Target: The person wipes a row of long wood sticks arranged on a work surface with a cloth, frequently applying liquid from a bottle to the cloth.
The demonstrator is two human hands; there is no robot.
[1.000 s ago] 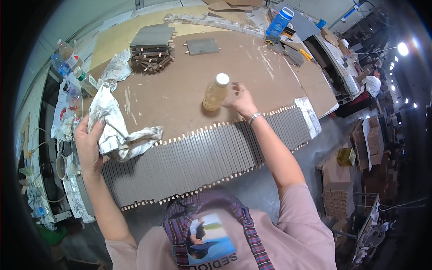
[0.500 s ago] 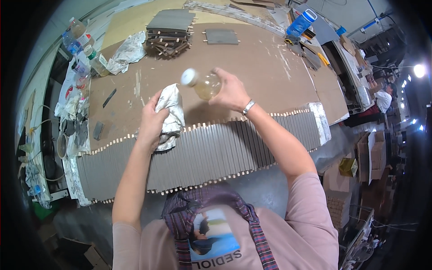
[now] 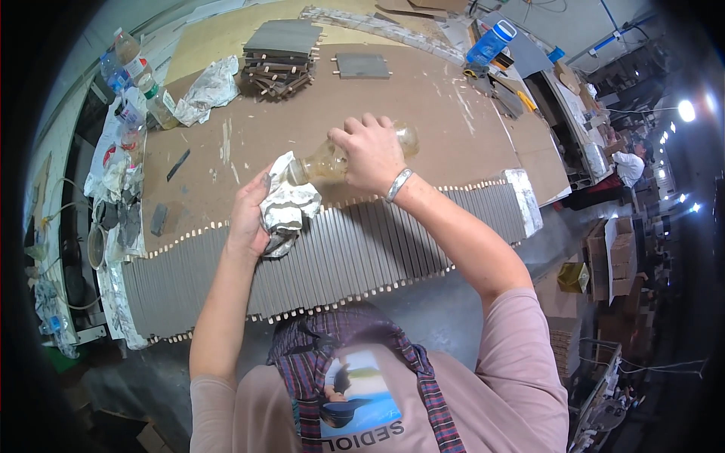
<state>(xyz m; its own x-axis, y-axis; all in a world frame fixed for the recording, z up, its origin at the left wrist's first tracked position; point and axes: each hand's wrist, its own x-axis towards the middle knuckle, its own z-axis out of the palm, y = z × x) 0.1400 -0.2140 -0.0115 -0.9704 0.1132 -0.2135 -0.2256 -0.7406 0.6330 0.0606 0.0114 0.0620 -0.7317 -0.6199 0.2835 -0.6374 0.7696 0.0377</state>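
Note:
My right hand (image 3: pixel 370 157) is wrapped round a clear plastic bottle (image 3: pixel 408 140) with some yellowish liquid. The bottle lies tilted on its side in the air, its neck end pointing left against a crumpled white cloth (image 3: pixel 293 205). Dark smudges mark the cloth, which my left hand (image 3: pixel 249 215) grips. Both hands are over the back edge of a long row of thin grey slats (image 3: pixel 340 260), packed side by side with small light wooden pegs sticking out of their ends. Whether liquid is running out cannot be seen.
Farther back stand a stack of grey pegged boards (image 3: pixel 281 57), a single grey board (image 3: pixel 362 66) and another crumpled cloth (image 3: pixel 209 90). Several bottles (image 3: pixel 160 106) crowd the left edge. A blue water bottle (image 3: pixel 491 41) stands at the far right, near a yellow-handled tool (image 3: pixel 526 100).
My right hand has tipped the bottle over, bringing its neck from above down to the cloth. The cloth in my left hand has spread toward the bottle. The view has shifted slightly.

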